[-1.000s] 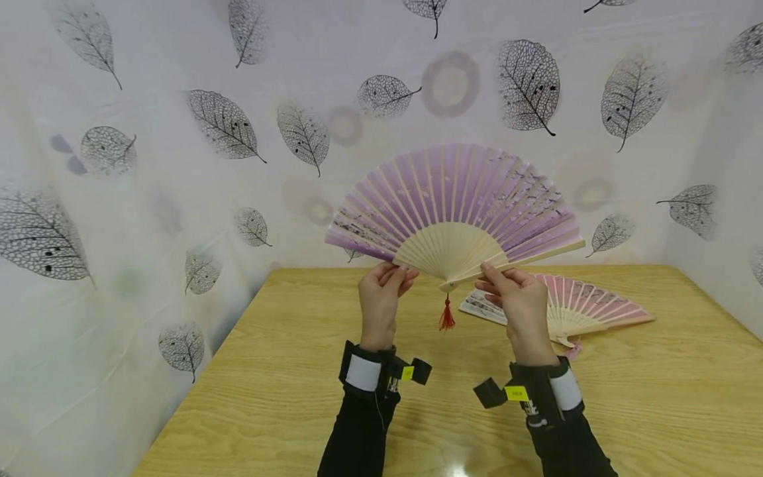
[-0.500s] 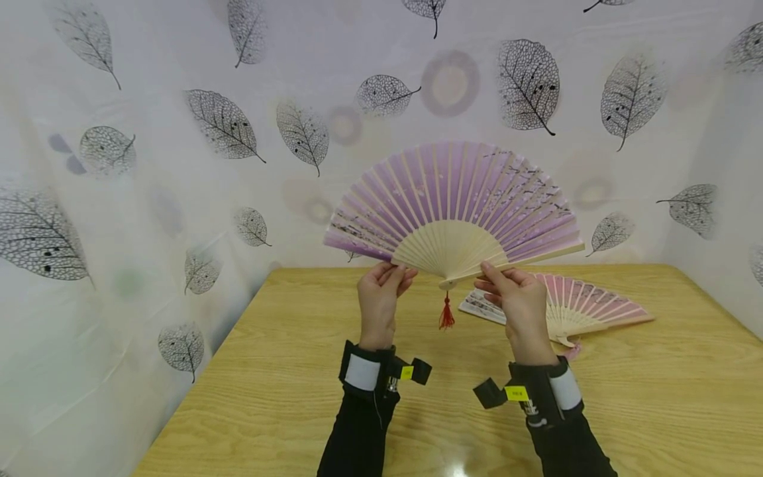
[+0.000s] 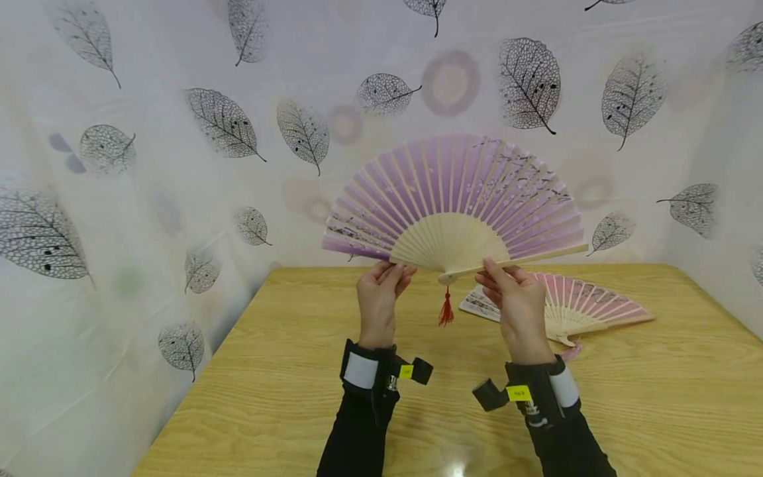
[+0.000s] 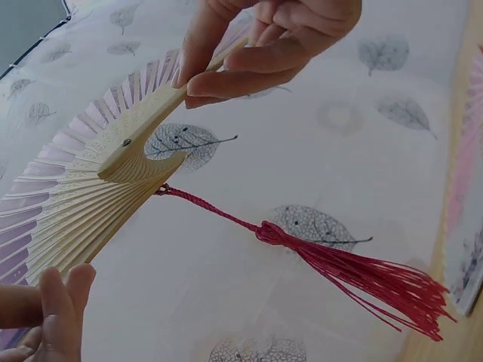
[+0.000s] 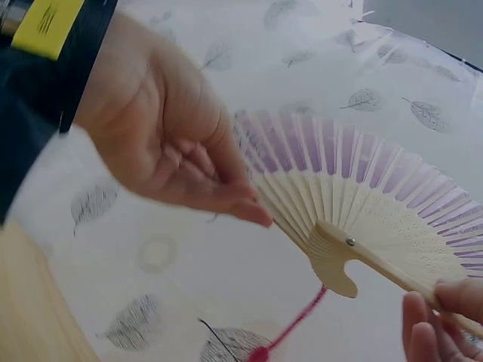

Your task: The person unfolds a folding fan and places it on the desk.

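Observation:
A purple folding fan [image 3: 450, 175] with pale bamboo ribs and printed blossom branches is spread wide above the table in the head view. My left hand [image 3: 378, 298] pinches its left edge rib between thumb and fingers. On the other side, my right hand [image 3: 520, 305] pinches the right guard stick. Below the pivot hangs a red tassel [image 3: 446, 310], seen large in the left wrist view as a corded tassel [image 4: 355, 275]. The right wrist view shows the rivet and the hooked base of the fan [image 5: 336, 264].
A pink folding fan [image 3: 596, 301] lies partly spread on the wooden table [image 3: 286, 371] at the right, partly behind my right hand. Its pink tassel [image 3: 571, 351] rests on the tabletop. A leaf-printed sheet [image 3: 381, 40] hangs behind and beside the table.
The purple fan has risen slightly and tipped a little, its upper edge now higher in the head view. Both hands keep their pinch on it. The pink fan has not moved.

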The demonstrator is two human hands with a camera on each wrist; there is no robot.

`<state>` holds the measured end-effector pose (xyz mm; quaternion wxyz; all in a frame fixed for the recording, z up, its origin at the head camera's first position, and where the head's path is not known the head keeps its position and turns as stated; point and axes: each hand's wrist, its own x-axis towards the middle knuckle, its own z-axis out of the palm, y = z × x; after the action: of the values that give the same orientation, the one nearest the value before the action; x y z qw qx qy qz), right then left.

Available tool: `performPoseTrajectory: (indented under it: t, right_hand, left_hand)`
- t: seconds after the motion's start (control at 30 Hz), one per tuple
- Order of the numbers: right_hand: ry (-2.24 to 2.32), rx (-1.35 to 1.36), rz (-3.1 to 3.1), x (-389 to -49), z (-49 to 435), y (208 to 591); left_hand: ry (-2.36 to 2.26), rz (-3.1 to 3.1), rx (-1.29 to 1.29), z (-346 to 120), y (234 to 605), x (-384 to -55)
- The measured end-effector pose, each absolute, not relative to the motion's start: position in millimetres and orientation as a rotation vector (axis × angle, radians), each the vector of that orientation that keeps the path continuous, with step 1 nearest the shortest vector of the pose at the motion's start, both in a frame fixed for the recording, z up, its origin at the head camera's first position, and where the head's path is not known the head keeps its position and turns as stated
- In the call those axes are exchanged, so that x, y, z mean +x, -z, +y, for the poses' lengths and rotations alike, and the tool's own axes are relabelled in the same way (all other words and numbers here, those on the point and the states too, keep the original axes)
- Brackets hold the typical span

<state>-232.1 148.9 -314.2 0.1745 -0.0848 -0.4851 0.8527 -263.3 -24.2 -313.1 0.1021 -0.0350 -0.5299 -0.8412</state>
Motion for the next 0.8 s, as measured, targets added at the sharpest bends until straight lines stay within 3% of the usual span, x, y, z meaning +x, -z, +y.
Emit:
performPoseTrajectory:
  t: [0.2, 0.43, 0.8]
  right_hand:
    - [-2.479, -0.22, -1.315, -242.2, 135.2, 325.7]
    - [-2.666, -0.172, -1.517, -253.9, 101.7, 353.1]
    - [-2.847, -0.365, -1.565, -280.4, 36.2, 419.1]
  left_hand:
    - [2.498, -1.574, -0.067, -38.3, 316.0, -272.2]
    - [2.399, -1.737, 0.07, -99.3, 330.1, -278.3]
    - [2.438, -1.831, 0.4, -172.7, 392.4, -293.7]
